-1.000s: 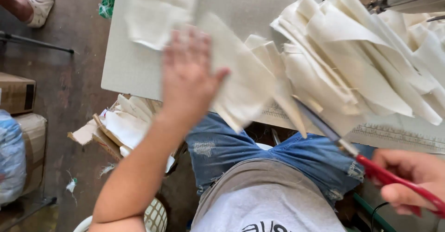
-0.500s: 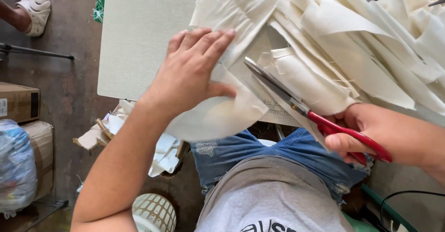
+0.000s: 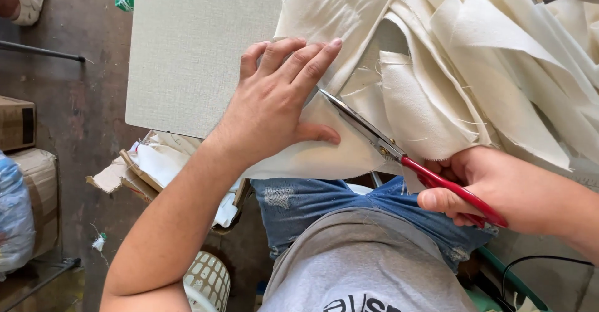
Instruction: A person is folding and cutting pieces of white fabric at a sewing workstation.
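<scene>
- Cream fabric piece (image 3: pixel 324 153), frame centre, at the table (image 3: pixel 187 56) edge: left hand (image 3: pixel 274 109) presses flat on it.
- Right hand (image 3: pixel 486 184) closed around red-handled scissors (image 3: pixel 399 153); blades slightly parted at the fabric edge.
- Cut barely begun; most remains.

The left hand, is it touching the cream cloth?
Touching. The head view shows the left hand pressed flat on the cream cloth, palm and fingers lying on it beside the scissors.

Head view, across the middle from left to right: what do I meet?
Cardboard boxes → grey table top → left hand pressing the cream fabric piece → scissors → right hand on the red handles.
</scene>
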